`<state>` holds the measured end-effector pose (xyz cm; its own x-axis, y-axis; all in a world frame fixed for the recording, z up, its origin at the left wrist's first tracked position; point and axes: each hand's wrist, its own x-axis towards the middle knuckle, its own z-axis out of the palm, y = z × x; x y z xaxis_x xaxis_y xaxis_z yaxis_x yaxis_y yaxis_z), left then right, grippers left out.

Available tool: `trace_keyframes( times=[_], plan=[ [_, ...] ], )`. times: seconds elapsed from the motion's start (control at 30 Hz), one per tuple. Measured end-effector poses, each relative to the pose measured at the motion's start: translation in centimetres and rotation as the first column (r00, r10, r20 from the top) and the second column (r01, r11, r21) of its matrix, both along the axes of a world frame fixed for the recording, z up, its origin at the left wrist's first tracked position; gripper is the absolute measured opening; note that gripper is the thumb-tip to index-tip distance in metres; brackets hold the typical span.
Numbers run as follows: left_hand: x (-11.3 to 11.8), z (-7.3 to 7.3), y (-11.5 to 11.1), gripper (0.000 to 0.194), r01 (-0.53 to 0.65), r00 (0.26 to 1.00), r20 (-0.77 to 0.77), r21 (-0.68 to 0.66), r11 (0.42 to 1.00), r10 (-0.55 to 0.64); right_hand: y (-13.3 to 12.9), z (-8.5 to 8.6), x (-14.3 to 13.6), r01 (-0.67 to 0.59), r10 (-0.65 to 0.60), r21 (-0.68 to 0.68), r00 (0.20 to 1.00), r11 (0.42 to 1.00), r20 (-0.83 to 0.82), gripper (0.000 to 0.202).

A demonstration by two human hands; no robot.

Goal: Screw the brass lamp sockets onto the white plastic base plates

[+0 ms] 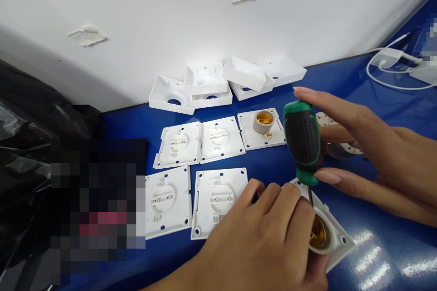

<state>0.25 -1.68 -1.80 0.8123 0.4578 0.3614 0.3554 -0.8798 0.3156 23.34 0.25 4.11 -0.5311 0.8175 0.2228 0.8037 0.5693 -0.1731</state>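
Note:
My right hand point(375, 145) has its fingers around the green and black handle of a screwdriver point(302, 136). The screwdriver points down, its thin shaft reaching into a round lamp socket point(322, 236) with a brass-coloured threaded inside. Where the tip meets the socket is hidden. Beneath that socket lies a white square base plate point(336, 254), turned at an angle on the table. My left hand point(269, 236) is closed around the socket's near left side, thumb below, and covers part of the plate. Behind the hands, another base plate point(246, 138) bears a socket point(263, 122) and small brass pieces.
Several bare white base plates point(218, 136) lie in rows on the blue table point(133, 122). White box-like covers point(205, 77) are piled against the wall. Round parts point(341, 150) sit behind my right hand. A white cable with adapter point(387, 57) is far right, black plastic point(37, 113) at left.

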Motion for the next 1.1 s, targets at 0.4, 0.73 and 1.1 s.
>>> trace_keyframes(
  times=[0.4, 0.73, 1.1],
  plan=[
    [0.1, 0.0, 0.3, 0.014, 0.004, 1.0, 0.016, -0.009, 1.0, -0.004, -0.3, -0.1, 0.5, 0.0, -0.002, -0.046, 0.999, 0.999, -0.044, 0.077],
    [0.0, 0.0, 0.0, 0.016, -0.014, 1.0, 0.018, -0.016, 1.0, 0.015, -0.3, -0.1, -0.1, 0.045, -0.047, -0.061, 0.998, 0.997, -0.039, 0.073],
    [0.1, 0.1, 0.2, 0.015, -0.018, 0.999, 0.033, 0.004, 1.0, 0.018, -0.9, 0.2, -0.7, 0.144, -0.145, -0.069, 0.989, 0.987, -0.008, 0.069]
  ],
)
